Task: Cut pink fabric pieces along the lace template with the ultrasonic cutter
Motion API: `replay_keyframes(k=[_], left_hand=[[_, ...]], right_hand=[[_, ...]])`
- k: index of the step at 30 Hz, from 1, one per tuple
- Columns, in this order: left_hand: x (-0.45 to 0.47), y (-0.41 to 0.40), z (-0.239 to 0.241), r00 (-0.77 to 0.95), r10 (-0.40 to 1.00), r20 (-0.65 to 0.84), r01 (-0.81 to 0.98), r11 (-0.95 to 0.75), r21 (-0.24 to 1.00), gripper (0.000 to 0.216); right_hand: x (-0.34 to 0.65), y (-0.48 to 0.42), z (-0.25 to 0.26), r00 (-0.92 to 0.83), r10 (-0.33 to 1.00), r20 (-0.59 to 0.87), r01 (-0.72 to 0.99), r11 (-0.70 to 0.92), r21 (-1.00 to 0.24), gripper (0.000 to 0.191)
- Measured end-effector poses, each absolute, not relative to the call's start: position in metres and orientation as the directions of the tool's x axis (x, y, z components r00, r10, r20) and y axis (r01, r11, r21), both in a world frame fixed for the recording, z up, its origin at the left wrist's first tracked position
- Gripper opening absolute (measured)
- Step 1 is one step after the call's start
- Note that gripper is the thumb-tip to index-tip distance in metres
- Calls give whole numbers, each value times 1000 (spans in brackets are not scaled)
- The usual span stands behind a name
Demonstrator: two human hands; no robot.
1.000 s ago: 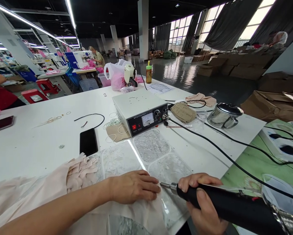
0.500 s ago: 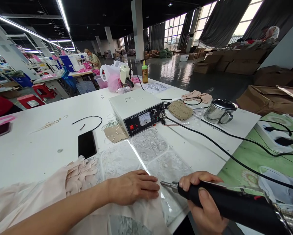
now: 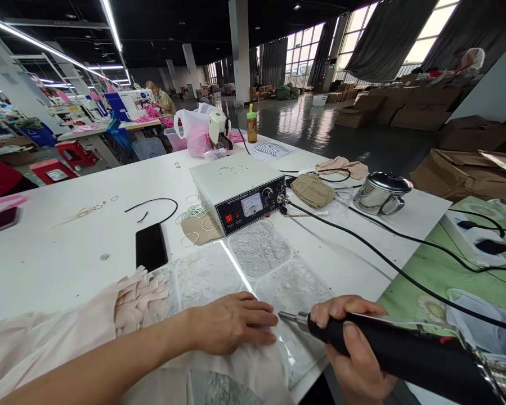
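Observation:
My left hand [image 3: 231, 323] lies flat, fingers stretched, pressing pale pink fabric [image 3: 67, 332] onto the white table [image 3: 58, 264] near its front edge. My right hand [image 3: 354, 349] is wrapped round a black hand-held welding tool [image 3: 396, 351]. Its metal tip [image 3: 289, 318] points left and sits just off my left fingertips, over the fabric. A black cable [image 3: 388, 264] runs from the tool to a white control box [image 3: 240, 191] with a meter and red switch.
A black phone [image 3: 151, 246] lies left of the box, and clear textured sheets [image 3: 259, 250] lie in front of it. A metal pot [image 3: 381, 193], tan fabric pieces [image 3: 316, 190] and a bottle [image 3: 251, 125] stand further back. Cardboard boxes [image 3: 468, 169] are at right. A person [image 3: 162, 101] sits at a far sewing table.
Hardly anything has moved. Both hands hold their places, and the tool tip stays beside my left fingertips; only the camera view has shifted slightly.

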State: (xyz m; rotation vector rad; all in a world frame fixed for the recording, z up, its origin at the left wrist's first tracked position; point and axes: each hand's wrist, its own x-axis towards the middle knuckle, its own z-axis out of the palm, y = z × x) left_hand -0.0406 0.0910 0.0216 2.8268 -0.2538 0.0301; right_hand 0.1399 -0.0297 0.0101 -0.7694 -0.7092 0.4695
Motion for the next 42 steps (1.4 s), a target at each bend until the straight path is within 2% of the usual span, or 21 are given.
replay_keyframes(k=[20, 35, 42], left_hand=[[-41, 88, 18, 987, -155, 39, -159, -939, 304, 36], [-39, 87, 23, 986, -166, -7, -157, -946, 282, 34], [-39, 85, 24, 986, -162, 51, -169, -947, 274, 32]], right_hand=[[137, -44, 23, 649, 662, 375, -126, 579, -806, 13], [139, -44, 22, 615, 685, 390, -147, 586, -797, 8], [137, -51, 24, 590, 714, 377, -165, 564, -809, 12]])
